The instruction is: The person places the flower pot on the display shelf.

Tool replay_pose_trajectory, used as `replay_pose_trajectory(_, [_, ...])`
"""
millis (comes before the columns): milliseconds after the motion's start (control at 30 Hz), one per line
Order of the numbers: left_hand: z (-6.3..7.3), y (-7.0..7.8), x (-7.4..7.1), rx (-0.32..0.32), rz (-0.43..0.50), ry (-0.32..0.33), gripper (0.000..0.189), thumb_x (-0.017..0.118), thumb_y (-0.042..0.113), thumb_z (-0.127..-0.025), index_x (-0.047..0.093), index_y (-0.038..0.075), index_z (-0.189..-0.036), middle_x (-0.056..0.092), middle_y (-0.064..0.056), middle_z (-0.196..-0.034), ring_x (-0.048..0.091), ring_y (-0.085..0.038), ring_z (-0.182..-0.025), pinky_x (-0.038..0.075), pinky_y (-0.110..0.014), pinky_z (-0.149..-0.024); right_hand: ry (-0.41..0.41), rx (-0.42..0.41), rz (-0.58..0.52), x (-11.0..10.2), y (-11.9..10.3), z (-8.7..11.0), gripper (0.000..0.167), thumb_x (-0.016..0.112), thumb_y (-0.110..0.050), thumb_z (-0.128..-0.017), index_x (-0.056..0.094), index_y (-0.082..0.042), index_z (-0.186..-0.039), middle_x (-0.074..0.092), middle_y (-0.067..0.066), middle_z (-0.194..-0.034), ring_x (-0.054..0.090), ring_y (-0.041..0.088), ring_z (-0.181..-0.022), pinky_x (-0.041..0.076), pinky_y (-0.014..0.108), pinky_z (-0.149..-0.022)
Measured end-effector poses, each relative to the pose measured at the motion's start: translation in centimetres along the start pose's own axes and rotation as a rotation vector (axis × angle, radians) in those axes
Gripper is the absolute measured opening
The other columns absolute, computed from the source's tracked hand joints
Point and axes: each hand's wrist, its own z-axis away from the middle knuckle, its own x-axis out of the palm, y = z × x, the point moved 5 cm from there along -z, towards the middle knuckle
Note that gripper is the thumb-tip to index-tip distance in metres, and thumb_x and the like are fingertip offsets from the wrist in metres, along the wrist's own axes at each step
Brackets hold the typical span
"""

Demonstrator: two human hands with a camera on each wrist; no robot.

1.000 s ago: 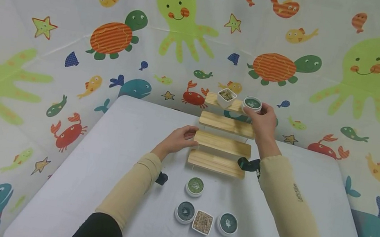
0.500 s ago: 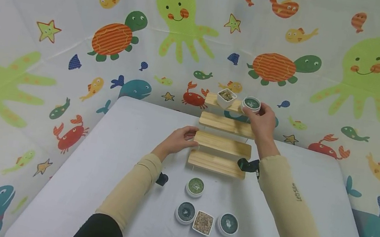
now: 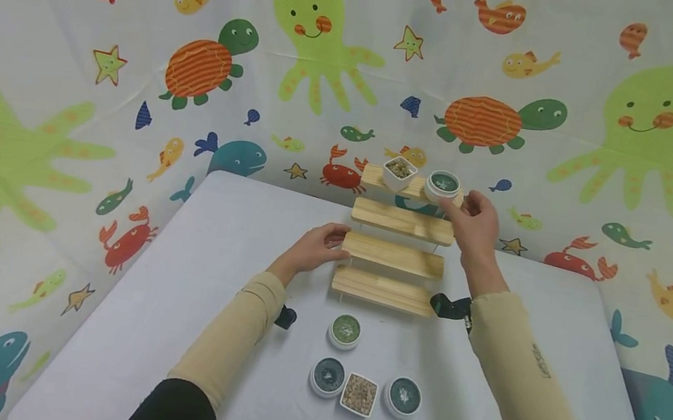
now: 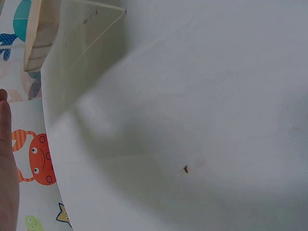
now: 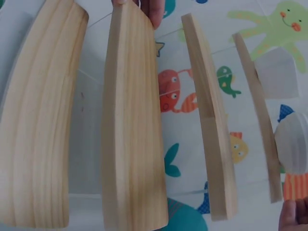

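A stepped display stand (image 3: pixel 394 256) has several wooden shelves on clear side panels. My left hand (image 3: pixel 312 246) pinches the left end of its second shelf from the bottom. In the right wrist view, the left hand's fingertips (image 5: pixel 155 12) show at that shelf's end. A round white tub (image 3: pixel 441 192) with a dark green top sits on the right of the top shelf. Beside it on the left stands a square white bowl (image 3: pixel 396 179) of greenish dried bits. My right hand (image 3: pixel 477 232) is at the tub's right, fingers loosely bent and holding nothing.
On the white table (image 3: pixel 172 331), before the stand, are a tub with a light green top (image 3: pixel 346 330), two dark-topped tubs, left (image 3: pixel 328 376) and right (image 3: pixel 403 397), and a square bowl of brownish bits (image 3: pixel 359 394). A sea-animal cloth (image 3: pixel 365 31) hangs close behind.
My right hand has let go of the dark-topped tub and drawn off a little to the right, leaving it on the top shelf. The left hand stays at the stand.
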Motion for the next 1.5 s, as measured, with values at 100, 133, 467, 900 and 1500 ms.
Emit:
replay_pose_trajectory(100, [0.0,0.0,0.0,0.004,0.006,0.000,0.068,0.076,0.025,-0.087,0.045,0.004,-0.143,0.050,-0.013,-0.142,0.049,-0.022,-0.131,0.043,-0.026,-0.109,-0.006,0.002,-0.008,-0.4,0.4,0.6,0.083,0.073,-0.038,-0.087,0.031,-0.005,-0.151,0.038,0.012,-0.150,0.038,0.023,-0.136,0.036,0.027,-0.114])
replay_pose_trajectory(133, [0.1,0.0,0.0,0.005,0.004,-0.001,0.068,0.076,0.025,-0.087,0.044,0.004,-0.143,0.050,-0.013,-0.142,0.049,-0.022,-0.131,0.042,-0.026,-0.109,-0.008,0.000,-0.008,-0.6,0.5,0.7,0.084,0.073,-0.039,-0.087,0.031,-0.006,-0.151,0.038,0.011,-0.150,0.038,0.022,-0.136,0.036,0.027,-0.114])
replay_pose_trajectory(467, [0.0,0.0,0.0,0.017,0.016,-0.014,0.065,0.074,0.021,-0.089,0.043,0.003,-0.144,0.049,-0.014,-0.143,0.047,-0.024,-0.132,0.041,-0.025,-0.110,-0.046,0.005,0.006,-1.6,2.3,3.4,0.080,0.070,-0.039,-0.090,0.031,-0.007,-0.152,0.037,0.011,-0.151,0.037,0.023,-0.138,0.036,0.029,-0.115])
replay_pose_trajectory(900, [0.3,-0.1,-0.2,0.034,0.012,-0.019,0.064,0.073,0.021,-0.090,0.043,0.002,-0.143,0.049,-0.015,-0.142,0.047,-0.024,-0.132,0.041,-0.025,-0.110,-0.127,0.049,0.069,-1.4,4.8,7.3,0.079,0.070,-0.038,-0.090,0.032,-0.005,-0.151,0.039,0.014,-0.150,0.039,0.026,-0.137,0.037,0.038,-0.115])
replay_pose_trajectory(1500, [0.6,-0.4,0.1,0.037,0.027,-0.023,0.064,0.073,0.020,-0.090,0.043,0.003,-0.144,0.047,-0.017,-0.144,0.047,-0.025,-0.133,0.041,-0.026,-0.111,-0.313,0.101,0.170,-1.8,9.8,13.1,0.084,0.070,-0.046,-0.088,0.032,-0.006,-0.151,0.040,0.016,-0.148,0.039,0.031,-0.137,0.039,0.043,-0.113])
